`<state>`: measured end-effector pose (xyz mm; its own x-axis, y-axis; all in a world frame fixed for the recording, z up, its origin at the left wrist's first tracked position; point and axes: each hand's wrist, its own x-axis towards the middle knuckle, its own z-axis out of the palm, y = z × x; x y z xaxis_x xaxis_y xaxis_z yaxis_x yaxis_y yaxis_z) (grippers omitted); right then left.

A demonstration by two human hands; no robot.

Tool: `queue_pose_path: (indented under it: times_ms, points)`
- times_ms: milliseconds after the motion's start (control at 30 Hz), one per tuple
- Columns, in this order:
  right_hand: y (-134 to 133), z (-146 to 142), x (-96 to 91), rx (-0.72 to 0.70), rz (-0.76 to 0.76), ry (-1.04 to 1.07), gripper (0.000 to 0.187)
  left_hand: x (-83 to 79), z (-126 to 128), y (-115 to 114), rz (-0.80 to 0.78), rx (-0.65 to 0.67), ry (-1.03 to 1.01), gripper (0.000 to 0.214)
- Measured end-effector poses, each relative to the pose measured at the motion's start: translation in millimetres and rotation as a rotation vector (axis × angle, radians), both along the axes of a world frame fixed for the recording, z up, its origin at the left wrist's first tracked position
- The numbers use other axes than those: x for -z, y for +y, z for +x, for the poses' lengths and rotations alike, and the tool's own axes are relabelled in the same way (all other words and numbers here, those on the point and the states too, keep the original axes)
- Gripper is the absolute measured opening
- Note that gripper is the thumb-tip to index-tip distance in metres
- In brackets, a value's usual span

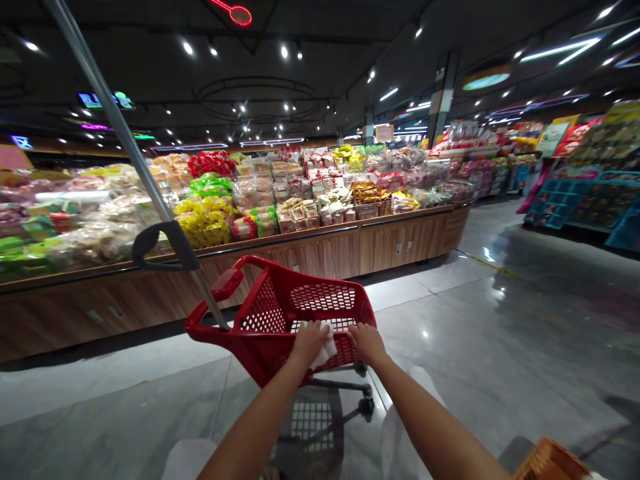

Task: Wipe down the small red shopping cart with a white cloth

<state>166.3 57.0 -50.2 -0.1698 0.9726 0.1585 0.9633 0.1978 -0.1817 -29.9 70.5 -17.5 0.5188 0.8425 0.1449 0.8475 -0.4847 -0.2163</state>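
Note:
A red plastic shopping cart [250, 355] stands in front of me, its handle end toward the left. My left hand [310, 340] is closed over a white cloth or tissue [327, 350] at the cart's near rim. Part of the cloth hangs down against the cart's side, and the rest is hidden under the fingers. Farther right, my right hand [367, 342] has its fingers curled over the same rim near the corner. The bottom of the basket is partly hidden; its visible part shows white through the holes.
A long wooden display counter [320, 257] heaped with packaged foods runs behind the cart. A metal pole [115, 120] with a grey loop handle [165, 247] slants across the left. Blue racks [560, 197] stand at right; an orange-brown basket [550, 460] sits lower right.

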Motion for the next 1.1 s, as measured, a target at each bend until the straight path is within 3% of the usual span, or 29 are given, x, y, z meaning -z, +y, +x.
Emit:
queue_pose_path:
  times_ms: [133,233,300,400,467,533,600,800,867,967,1100]
  points:
    - [7.7,10.8,-5.5,-0.012,-0.047,-0.009,0.042,-28.3,-96.0,-3.7,0.134,-0.066,0.014,0.019]
    - [11.9,2.7,-5.7,-0.039,-0.043,0.0,0.038,-38.9,-134.4,-10.2,0.233,-0.131,0.031,0.022]
    - [12.3,-17.3,-3.8,-0.125,-0.023,0.026,0.035,-34.9,-126.2,-11.8,0.237,-0.157,0.021,0.021]
    - [9.4,-60.0,2.6,-0.277,0.005,0.076,0.04,-17.0,-76.4,-9.2,0.167,-0.12,-0.016,0.02]
    - [7.5,-82.8,8.4,-0.291,0.002,0.094,0.049,-4.7,-41.6,-5.9,0.139,-0.131,-0.039,0.02]
    - [7.3,-92.7,13.4,-0.276,-0.021,0.087,0.054,1.7,-24.8,-2.9,0.129,-0.161,-0.048,0.018]
    - [9.4,-90.6,16.4,-0.278,-0.052,0.066,0.057,-0.8,-33.5,-0.8,0.118,-0.133,-0.021,0.018]
    - [21.3,-77.2,13.3,-0.228,-0.119,0.016,0.065,-38.6,-134.1,-5.8,0.187,-0.076,0.033,0.026]
    - [23.7,-79.9,11.2,-0.229,-0.124,0.005,0.068,-45.1,-151.0,-10.3,0.225,-0.11,0.025,0.028]
    - [23.8,-86.5,8.6,-0.223,-0.155,-0.011,0.074,-41.0,-142.9,-14.7,0.267,-0.212,0.003,0.03]
    - [18.0,-92.3,6.6,-0.188,-0.173,-0.009,0.077,-19.6,-89.0,-11.2,0.21,-0.215,-0.038,0.025]
